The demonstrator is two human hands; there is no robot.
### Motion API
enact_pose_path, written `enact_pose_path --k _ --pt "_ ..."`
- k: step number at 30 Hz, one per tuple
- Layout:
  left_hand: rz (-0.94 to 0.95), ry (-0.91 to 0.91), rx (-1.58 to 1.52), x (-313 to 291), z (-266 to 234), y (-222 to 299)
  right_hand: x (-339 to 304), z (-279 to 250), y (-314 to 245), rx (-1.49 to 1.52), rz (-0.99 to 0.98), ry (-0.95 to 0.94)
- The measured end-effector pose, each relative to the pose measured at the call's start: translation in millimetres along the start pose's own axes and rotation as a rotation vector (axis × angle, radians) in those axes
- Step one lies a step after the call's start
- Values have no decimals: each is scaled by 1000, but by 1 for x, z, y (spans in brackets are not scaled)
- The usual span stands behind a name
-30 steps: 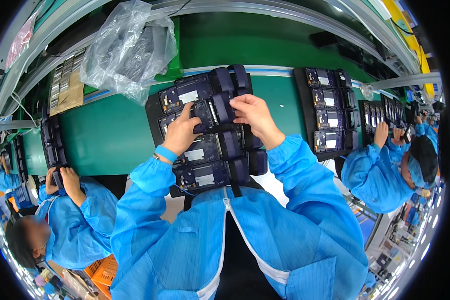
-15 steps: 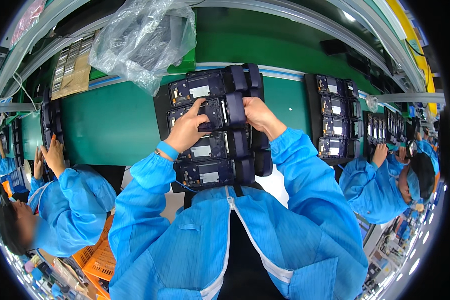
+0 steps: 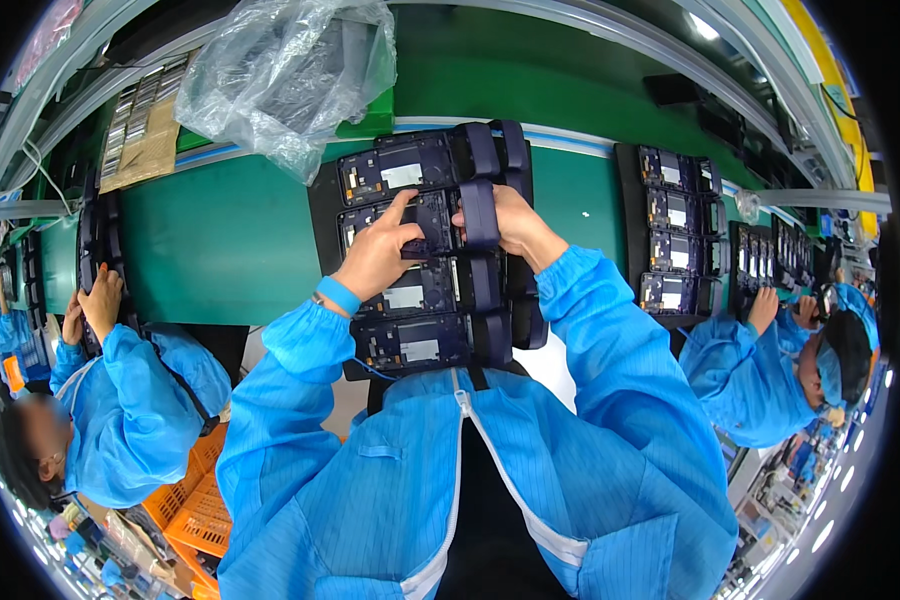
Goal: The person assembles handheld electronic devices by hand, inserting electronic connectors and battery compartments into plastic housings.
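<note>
Several dark navy handheld device housings with exposed electronics lie in a column on a black tray (image 3: 322, 215) before me. My left hand (image 3: 378, 252) rests on the second device housing (image 3: 432, 222) from the far end, index finger and thumb spread over its inner face. My right hand (image 3: 518, 225) grips the thick rounded end piece (image 3: 480, 214) of that same housing, its fingertips tucked behind the piece's left edge. Beyond my hands lies the farthest device housing (image 3: 402, 172). Nearer me are two more, including the nearest device housing (image 3: 415, 342).
The trays stand on a green work surface (image 3: 210, 250). A clear plastic bag (image 3: 285, 85) lies at the far left, beside a cardboard sheet with metal strips (image 3: 142, 130). Another tray of device housings (image 3: 670, 235) stands to the right. Co-workers in blue sit on both sides; an orange crate (image 3: 198, 510) is at lower left.
The end piece under my right hand has shifted slightly right and tilted, and my right fingertips now show at its left edge. My left hand stays nearly in place.
</note>
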State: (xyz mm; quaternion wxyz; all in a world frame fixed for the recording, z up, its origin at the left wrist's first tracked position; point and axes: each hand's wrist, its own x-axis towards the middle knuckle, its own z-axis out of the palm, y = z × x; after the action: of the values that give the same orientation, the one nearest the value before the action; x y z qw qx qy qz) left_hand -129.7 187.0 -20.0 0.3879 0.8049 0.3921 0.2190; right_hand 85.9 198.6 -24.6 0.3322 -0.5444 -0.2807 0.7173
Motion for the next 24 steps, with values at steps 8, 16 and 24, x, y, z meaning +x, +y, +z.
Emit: enact_pose_path --k 8,16,24 --pt "11 53 171 -5 9 -15 -16 -27 5 -492 -368 138" --pt "-229 -11 -346 10 13 56 -81 32 -17 -537 -661 117" --pt "-509 210 -1013 -11 25 99 -86 18 -19 -134 -608 115"
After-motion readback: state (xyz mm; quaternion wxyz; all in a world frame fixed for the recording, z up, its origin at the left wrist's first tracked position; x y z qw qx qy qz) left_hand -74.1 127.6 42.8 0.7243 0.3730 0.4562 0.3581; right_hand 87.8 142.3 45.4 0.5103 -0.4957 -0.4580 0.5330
